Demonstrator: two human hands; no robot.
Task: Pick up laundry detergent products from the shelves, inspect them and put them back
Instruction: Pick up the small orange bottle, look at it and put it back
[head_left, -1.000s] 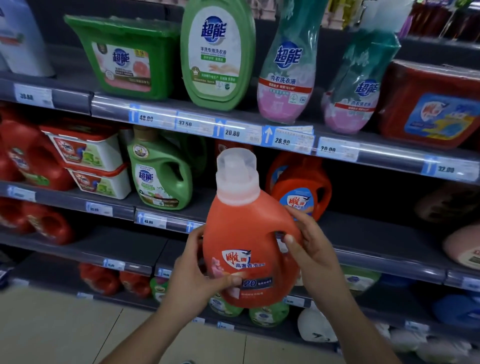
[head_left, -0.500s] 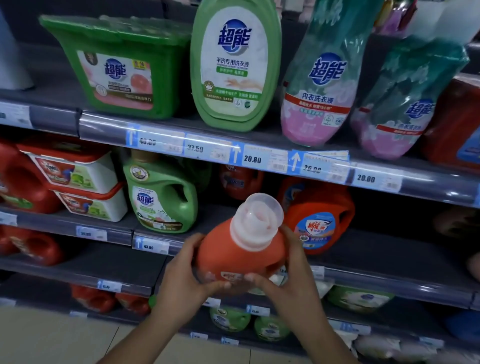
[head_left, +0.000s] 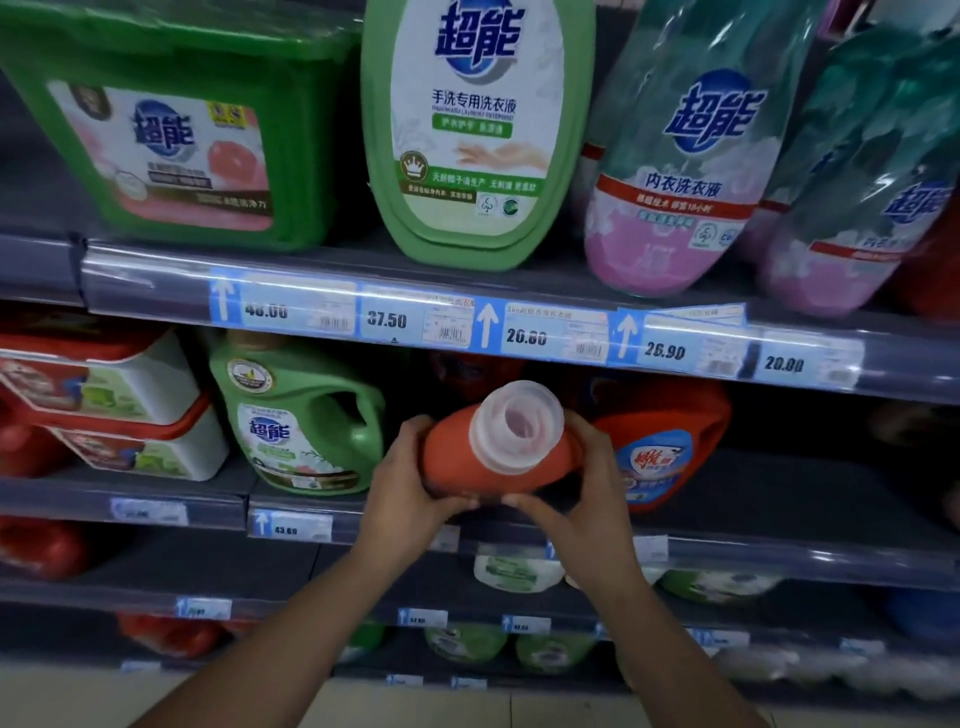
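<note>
At centre, before the middle shelf: orange detergent bottle tipped cap-first toward camera, grasped by left hand at 9 o'clock, right hand at 3 o'clock. Risk: slipping from smooth sides, or leaking if cap loose.

Both bare forearms reach up and forward from the lower edge, converging; the left hand cups the orange bottle from its left side, thumb curled underneath; the right hand clasps the other side (fingers wrapped behind, thumb pointing inward below).
</note>
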